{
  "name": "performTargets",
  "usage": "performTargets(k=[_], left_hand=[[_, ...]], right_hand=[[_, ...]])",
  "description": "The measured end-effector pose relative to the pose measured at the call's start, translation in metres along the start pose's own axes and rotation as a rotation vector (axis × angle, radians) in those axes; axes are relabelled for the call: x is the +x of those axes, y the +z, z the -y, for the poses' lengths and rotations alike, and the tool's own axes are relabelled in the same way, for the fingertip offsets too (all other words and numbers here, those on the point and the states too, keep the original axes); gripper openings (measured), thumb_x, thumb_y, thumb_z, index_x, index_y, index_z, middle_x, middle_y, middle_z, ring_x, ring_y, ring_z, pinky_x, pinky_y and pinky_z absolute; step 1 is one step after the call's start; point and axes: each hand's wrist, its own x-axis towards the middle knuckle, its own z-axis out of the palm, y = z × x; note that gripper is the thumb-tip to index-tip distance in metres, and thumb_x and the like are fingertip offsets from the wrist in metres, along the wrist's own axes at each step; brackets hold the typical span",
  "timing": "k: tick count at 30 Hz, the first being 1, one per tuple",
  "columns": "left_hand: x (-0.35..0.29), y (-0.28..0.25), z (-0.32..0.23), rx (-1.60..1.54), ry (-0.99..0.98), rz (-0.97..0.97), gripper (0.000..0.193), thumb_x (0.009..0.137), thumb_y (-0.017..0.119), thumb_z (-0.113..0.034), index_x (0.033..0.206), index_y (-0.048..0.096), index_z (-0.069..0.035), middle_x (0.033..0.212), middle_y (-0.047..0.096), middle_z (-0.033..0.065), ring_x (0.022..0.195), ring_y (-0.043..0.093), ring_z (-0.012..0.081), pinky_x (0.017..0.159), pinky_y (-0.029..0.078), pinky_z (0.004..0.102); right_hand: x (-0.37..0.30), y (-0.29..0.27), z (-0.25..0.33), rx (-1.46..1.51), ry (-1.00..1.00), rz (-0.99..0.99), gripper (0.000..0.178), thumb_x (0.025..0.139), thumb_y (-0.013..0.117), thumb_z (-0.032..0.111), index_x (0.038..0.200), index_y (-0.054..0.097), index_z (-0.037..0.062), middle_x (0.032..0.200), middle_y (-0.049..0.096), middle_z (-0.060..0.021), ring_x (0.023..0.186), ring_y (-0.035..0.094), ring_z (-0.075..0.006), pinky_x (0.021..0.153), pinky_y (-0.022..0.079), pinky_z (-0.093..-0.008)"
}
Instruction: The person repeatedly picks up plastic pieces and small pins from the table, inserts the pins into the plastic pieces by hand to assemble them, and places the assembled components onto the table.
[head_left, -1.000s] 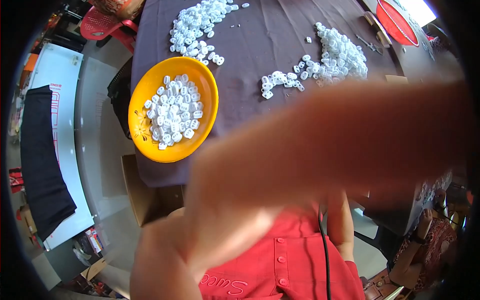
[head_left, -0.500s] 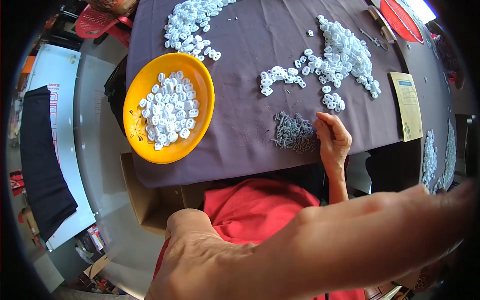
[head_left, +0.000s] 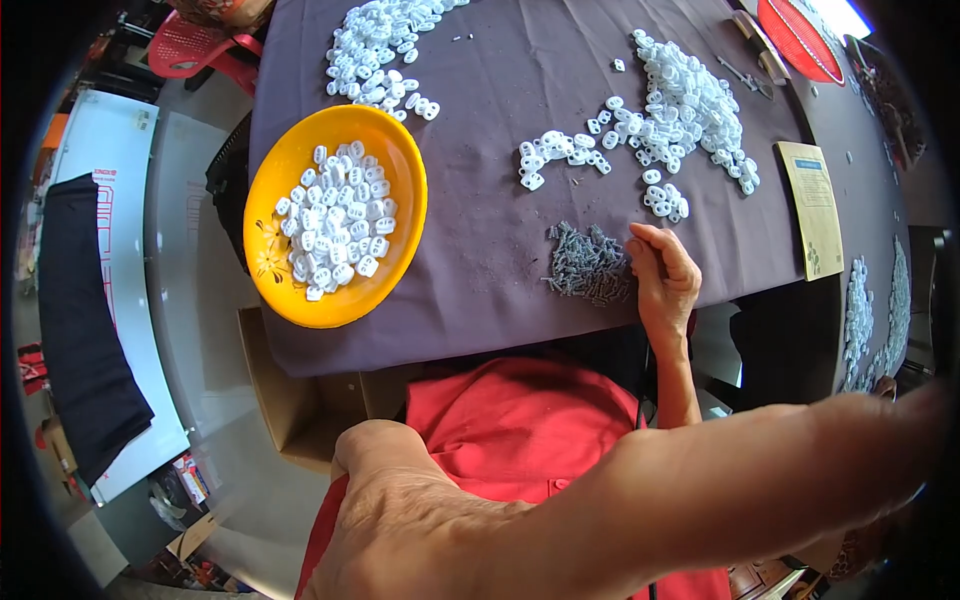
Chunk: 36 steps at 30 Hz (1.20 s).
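My right hand [head_left: 668, 268] rests on the cloth-covered table, fingers curled, thumb and index finger close together. Whatever lies inside it is hidden. Against its left side is a pile of small grey screws [head_left: 588, 262]. Beyond it lies a small cluster of white oval plastic pieces with holes [head_left: 664, 197], with a larger heap [head_left: 690, 105] farther back. My left arm crosses the front of the view, very near the camera. The left hand [head_left: 790, 470] reaches the right edge, its fingers blurred and dark.
A yellow bowl [head_left: 405, 255] holding white pieces stands on the table's left. Behind it lies another white heap [head_left: 375, 50]. To the right are a tan packet [head_left: 812, 215], a red basket [head_left: 800, 40] and keys [head_left: 742, 75]. An open cardboard box [head_left: 290, 400] sits below the table edge.
My left hand and forearm have dropped slightly at the right side of the view. My right hand stays in place beside the screws.
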Motion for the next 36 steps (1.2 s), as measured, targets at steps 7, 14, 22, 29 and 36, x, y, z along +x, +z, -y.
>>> performTargets(k=[7,14,22,29,36], left_hand=[[-0.012,0.022,-0.005,-0.222,0.220,-0.043,0.014,0.075,0.068,-0.024,0.083,0.060,-0.017,0.109,0.046,0.0013,0.104,0.042,0.0190,0.089,0.037,0.0417],[0.019,0.023,-0.001,-0.442,0.442,-0.100,0.011,0.072,0.071,-0.020,0.076,0.060,-0.021,0.106,0.044,-0.0014,0.104,0.038,0.0194,0.090,0.034,0.0435],[0.056,-0.037,0.002,-0.678,0.718,-0.151,0.016,0.070,0.074,-0.015,0.068,0.061,-0.024,0.103,0.042,-0.0046,0.105,0.033,0.0199,0.092,0.031,0.0456],[0.060,-0.009,-0.006,-0.540,0.990,-0.484,0.007,0.073,0.069,-0.020,0.073,0.063,-0.023,0.072,0.045,-0.0087,0.086,0.040,0.0133,0.082,0.036,0.0318],[0.052,0.001,-0.025,-0.474,0.714,-0.648,0.017,0.070,0.071,-0.017,0.060,0.057,-0.019,0.064,0.042,-0.0080,0.073,0.042,0.0049,0.069,0.036,0.0157]], right_hand=[[0.001,0.001,-0.001,-0.007,0.014,-0.012,0.013,0.079,0.058,-0.005,0.091,0.061,-0.0003,0.070,0.053,-0.0001,0.059,0.046,-0.0048,0.053,0.037,-0.0175],[0.002,0.001,0.001,0.039,0.022,-0.033,0.013,0.077,0.059,-0.004,0.089,0.061,-0.0007,0.067,0.052,-0.0022,0.057,0.046,-0.0061,0.052,0.037,-0.0195],[0.002,-0.033,0.087,0.120,-0.226,-0.105,0.016,0.076,0.057,-0.008,0.090,0.060,-0.0016,0.071,0.056,-0.0071,0.059,0.051,-0.0126,0.053,0.040,-0.0213],[-0.008,-0.086,0.176,0.715,-0.649,0.046,0.009,0.075,0.053,-0.003,0.082,0.057,0.0027,0.066,0.055,-0.0079,0.051,0.050,-0.0139,0.044,0.043,-0.0225],[-0.001,-0.106,0.207,0.732,-0.334,0.484,0.022,0.084,0.058,0.018,0.105,0.059,0.0129,0.076,0.054,0.0012,0.060,0.047,-0.0117,0.050,0.043,-0.0240]])
